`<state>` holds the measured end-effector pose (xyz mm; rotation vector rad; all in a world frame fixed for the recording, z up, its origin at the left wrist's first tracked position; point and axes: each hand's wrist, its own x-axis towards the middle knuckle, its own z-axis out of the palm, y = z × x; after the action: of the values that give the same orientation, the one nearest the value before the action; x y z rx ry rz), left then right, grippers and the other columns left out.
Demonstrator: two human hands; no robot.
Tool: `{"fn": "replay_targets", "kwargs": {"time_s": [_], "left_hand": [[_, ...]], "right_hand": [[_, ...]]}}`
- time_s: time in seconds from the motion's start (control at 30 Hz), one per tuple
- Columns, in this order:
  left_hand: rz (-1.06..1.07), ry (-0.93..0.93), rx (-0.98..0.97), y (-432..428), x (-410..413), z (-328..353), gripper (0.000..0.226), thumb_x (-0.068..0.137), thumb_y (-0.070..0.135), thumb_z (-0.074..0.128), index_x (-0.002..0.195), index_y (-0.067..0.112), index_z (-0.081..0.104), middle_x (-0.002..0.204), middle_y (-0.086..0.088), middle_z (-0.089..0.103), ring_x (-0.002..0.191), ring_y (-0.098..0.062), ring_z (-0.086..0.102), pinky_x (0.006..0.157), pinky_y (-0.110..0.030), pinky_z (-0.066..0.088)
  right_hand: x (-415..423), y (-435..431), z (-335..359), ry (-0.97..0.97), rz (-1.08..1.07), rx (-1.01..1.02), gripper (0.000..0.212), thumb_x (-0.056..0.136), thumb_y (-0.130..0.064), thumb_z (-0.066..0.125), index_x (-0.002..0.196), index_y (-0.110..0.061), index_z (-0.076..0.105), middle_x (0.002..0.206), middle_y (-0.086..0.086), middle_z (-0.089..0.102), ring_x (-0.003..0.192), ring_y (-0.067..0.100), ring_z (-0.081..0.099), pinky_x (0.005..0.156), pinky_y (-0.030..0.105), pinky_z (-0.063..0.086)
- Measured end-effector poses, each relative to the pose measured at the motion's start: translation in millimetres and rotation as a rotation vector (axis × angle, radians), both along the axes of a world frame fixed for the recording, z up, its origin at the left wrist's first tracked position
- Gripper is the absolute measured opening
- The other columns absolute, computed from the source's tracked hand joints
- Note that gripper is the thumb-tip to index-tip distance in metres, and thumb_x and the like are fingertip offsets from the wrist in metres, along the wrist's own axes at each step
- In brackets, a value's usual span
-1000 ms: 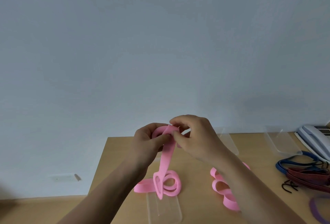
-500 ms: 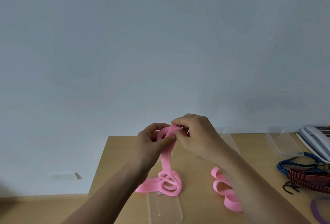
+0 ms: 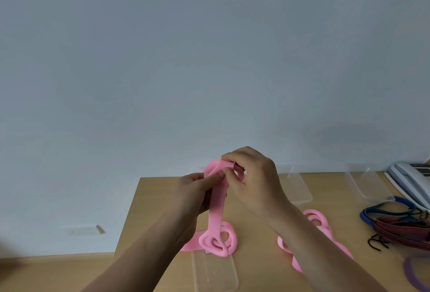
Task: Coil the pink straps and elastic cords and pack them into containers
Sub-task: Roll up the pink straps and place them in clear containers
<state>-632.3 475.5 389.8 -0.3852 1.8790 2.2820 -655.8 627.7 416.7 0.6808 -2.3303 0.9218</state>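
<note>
left grip [image 3: 193, 189]: pinches the pink strap [image 3: 216, 212] near its raised top
right grip [image 3: 253, 180]: fingers curled round that top
pink strap: hangs down to the counter [image 3: 149, 198] — loose loops at the far end of a clear container [image 3: 214, 273]

Half-coiled pink strap [image 3: 216, 210], tail looped below

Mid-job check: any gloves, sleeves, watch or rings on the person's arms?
No. The left hand and right hand are bare, no gloves. Both forearms are uncovered to the frame edge: no sleeve, watch or bracelet. No ring shows on the visible fingers.
</note>
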Motion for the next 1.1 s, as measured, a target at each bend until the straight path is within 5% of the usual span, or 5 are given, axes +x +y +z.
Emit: {"fn": "replay_targets", "kwargs": {"time_s": [0.17, 0.5, 1.0, 1.1], "left_hand": [[-0.001, -0.073, 0.035, -1.4, 3.0, 3.2, 0.028, 0.08, 0.038, 0.084, 0.082, 0.01, 0.083, 0.089, -0.018, 0.08, 0.071, -0.026, 0.075, 0.061, -0.029, 0.059], [-0.005, -0.007, 0.124, -1.1, 5.6, 2.5, 0.018, 0.094, 0.025, 0.07, 0.096, 0.014, 0.084, 0.104, -0.019, 0.079, 0.091, -0.027, 0.074, 0.075, -0.033, 0.06], [-0.034, 0.113, 0.167, -1.7, 4.2, -3.0, 0.029, 0.076, 0.03, 0.075, 0.097, 0.011, 0.083, 0.103, -0.019, 0.079, 0.088, -0.025, 0.073, 0.083, -0.037, 0.059], [-0.035, 0.146, 0.11, -4.7, 4.7, -4.5, 0.02, 0.082, 0.022, 0.074, 0.098, 0.014, 0.084, 0.105, -0.017, 0.079, 0.096, -0.029, 0.073, 0.09, -0.041, 0.058]], "right_hand": [[0.5, -1.1, -3.5, 0.083, -0.027, -0.051, 0.02, 0.078, 0.004, 0.07, 0.092, -0.01, 0.075, 0.089, -0.001, 0.071, 0.082, 0.018, 0.064, 0.071, 0.033, 0.055], [0.8, 3.6, -7.2, 0.101, -0.015, -0.068, 0.024, 0.074, 0.011, 0.076, 0.088, -0.009, 0.078, 0.088, 0.001, 0.07, 0.078, 0.019, 0.061, 0.062, 0.035, 0.055], [10.0, 2.6, -4.0, 0.168, 0.03, -0.027, 0.017, 0.078, 0.011, 0.073, 0.08, -0.006, 0.075, 0.081, 0.0, 0.071, 0.089, 0.023, 0.062, 0.078, 0.03, 0.051], [9.1, 4.7, 0.9, 0.024, 0.011, -0.047, 0.018, 0.084, 0.001, 0.072, 0.099, -0.009, 0.075, 0.097, 0.0, 0.071, 0.096, 0.019, 0.061, 0.084, 0.026, 0.049]]}}
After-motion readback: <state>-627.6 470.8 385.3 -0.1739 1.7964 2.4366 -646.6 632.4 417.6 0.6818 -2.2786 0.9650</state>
